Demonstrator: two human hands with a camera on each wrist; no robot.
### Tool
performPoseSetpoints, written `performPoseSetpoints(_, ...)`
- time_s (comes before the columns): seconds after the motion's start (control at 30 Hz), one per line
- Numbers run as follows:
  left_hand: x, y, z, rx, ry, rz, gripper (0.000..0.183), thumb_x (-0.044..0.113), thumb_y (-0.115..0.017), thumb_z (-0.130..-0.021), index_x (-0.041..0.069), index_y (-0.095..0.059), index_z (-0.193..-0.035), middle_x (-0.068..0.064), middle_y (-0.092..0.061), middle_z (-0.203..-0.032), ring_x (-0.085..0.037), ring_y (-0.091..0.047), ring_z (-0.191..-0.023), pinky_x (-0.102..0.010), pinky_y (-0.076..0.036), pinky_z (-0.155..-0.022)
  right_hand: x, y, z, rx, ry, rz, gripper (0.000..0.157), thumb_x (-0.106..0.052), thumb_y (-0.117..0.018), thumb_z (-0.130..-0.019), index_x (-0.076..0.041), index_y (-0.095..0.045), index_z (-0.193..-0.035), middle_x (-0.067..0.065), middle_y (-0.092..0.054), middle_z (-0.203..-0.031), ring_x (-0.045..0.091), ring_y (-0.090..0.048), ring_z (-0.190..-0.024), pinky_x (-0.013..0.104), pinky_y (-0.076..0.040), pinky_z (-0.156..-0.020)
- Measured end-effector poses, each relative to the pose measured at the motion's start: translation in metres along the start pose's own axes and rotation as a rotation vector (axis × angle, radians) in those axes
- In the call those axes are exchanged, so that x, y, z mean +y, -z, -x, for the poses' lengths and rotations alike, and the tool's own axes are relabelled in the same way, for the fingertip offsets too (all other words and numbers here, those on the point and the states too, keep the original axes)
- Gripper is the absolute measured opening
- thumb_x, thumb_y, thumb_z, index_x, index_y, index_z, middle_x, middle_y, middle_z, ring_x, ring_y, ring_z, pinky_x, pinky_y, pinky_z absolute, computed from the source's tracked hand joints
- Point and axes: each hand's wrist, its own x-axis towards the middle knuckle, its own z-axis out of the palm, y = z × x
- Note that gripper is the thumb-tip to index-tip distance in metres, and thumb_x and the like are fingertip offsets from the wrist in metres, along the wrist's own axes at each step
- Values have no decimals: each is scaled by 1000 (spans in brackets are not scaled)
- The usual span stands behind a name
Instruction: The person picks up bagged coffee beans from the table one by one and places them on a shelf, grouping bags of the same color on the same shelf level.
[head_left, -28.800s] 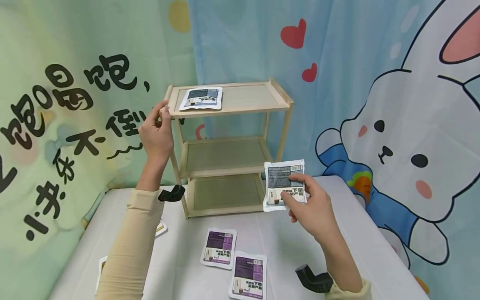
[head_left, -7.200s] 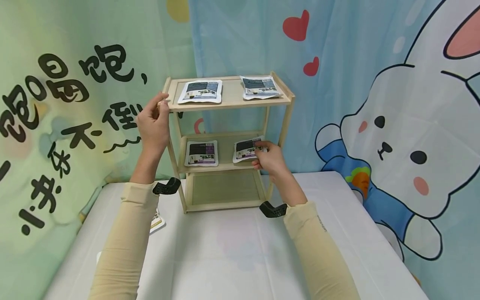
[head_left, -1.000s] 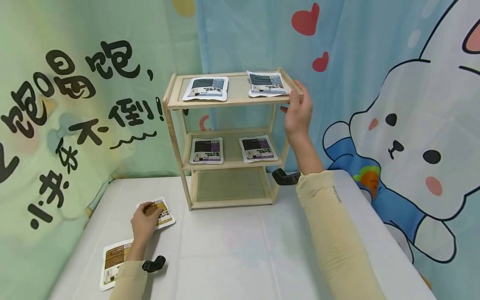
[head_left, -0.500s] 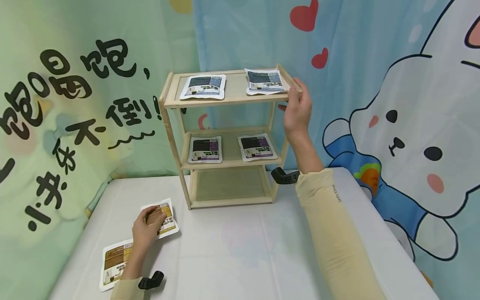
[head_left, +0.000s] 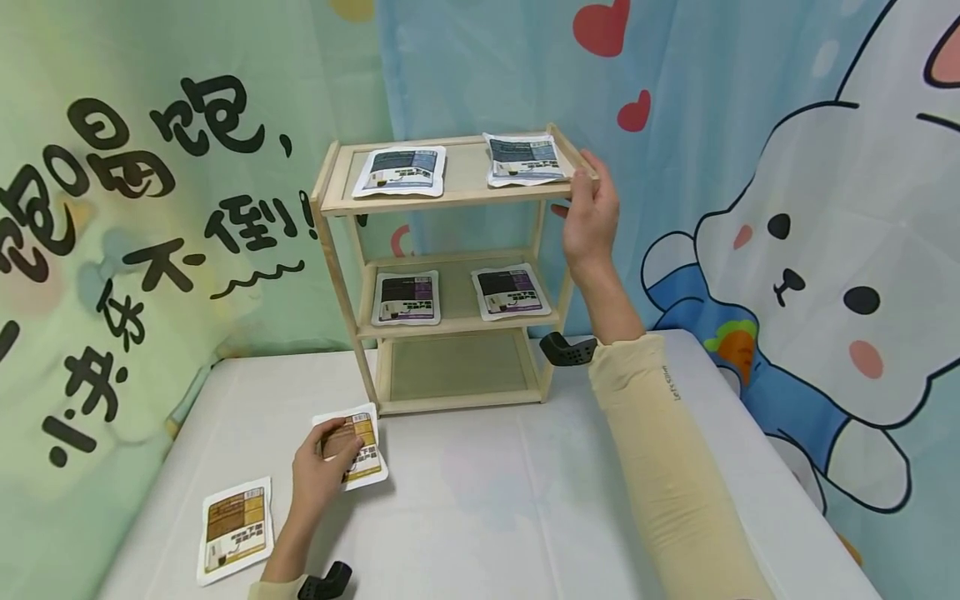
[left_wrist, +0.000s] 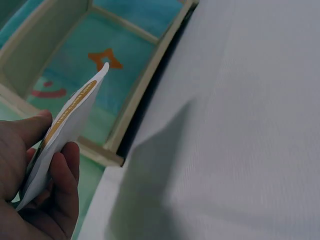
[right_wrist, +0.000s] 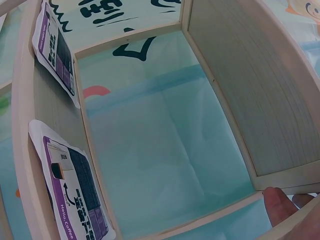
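Note:
My left hand (head_left: 318, 473) pinches a white packet with brown and yellow print (head_left: 367, 427), thumb on one face and fingers behind it. Seen edge-on in the left wrist view, the packet (left_wrist: 75, 117) is tilted and held above the white table, near the rack's lower left corner. My right hand (head_left: 592, 221) grips the top right corner of a three-tier wooden rack (head_left: 457, 198). On its top tier lie two blue packets (head_left: 401, 171), and two purple packets (head_left: 407, 298) reading "Hello, Coffee" lie on the middle tier. No packet shows on the bottom tier (head_left: 457, 367).
Another brown and yellow packet (head_left: 236, 531) lies on the white table (head_left: 465, 500), at the left beside my left forearm. Behind the rack hangs a printed curtain (head_left: 480, 75) with lettering, hearts and a rabbit.
Over the last second my left hand has carried the brown packet up off the table and rightward to the rack. Earlier, blue and purple packets went onto the upper two tiers. My right hand stays at the corner.

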Motion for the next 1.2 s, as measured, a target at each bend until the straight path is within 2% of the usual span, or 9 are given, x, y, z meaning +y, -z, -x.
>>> performPoseSetpoints(0.17,11,-12,-1,-37,0,57,42,5,-78,-81,1,-63,-120,-18,-63,-118,-30,-55,-107,-42,-39,-91,-1,0,1,1,-2,2,47,-25,-35,-103,-6,-41,-146,17,-52,-130,25,-58,-108,31,-51,-83)
performPoseSetpoints(0.5,22,-35,-3,-102,-23,63,40,5,-79,-80,5,-66,-117,-14,-64,-116,-28,-57,-102,-42,-41,-86,-1,0,2,-13,-1,-15,47,-24,-34,-104,-7,-40,-147,17,-51,-132,24,-58,-110,32,-51,-83)
performPoseSetpoints(0.73,31,-50,-9,-126,-67,71,40,8,-79,-81,5,-65,-118,-13,-64,-118,-28,-57,-108,-45,-42,-90,-2,0,2,-10,-4,-18,47,-25,-34,-104,-7,-39,-147,16,-51,-133,24,-59,-109,32,-52,-82)
performPoseSetpoints(1.0,34,-62,-19,-157,-124,84,40,10,-80,-79,6,-67,-117,-12,-66,-114,-29,-59,-106,-46,-43,-91,-3,1,1,-15,-7,-28,47,-24,-34,-104,-7,-39,-147,17,-52,-129,24,-60,-107,31,-51,-81)
performPoseSetpoints(1.2,35,-70,-26,-184,-120,54,40,13,-80,-80,6,-67,-117,-12,-66,-115,-29,-58,-109,-46,-42,-94,-4,1,1,-27,-42,-48,47,-24,-33,-104,-9,-38,-148,17,-52,-130,24,-59,-107,32,-50,-82)
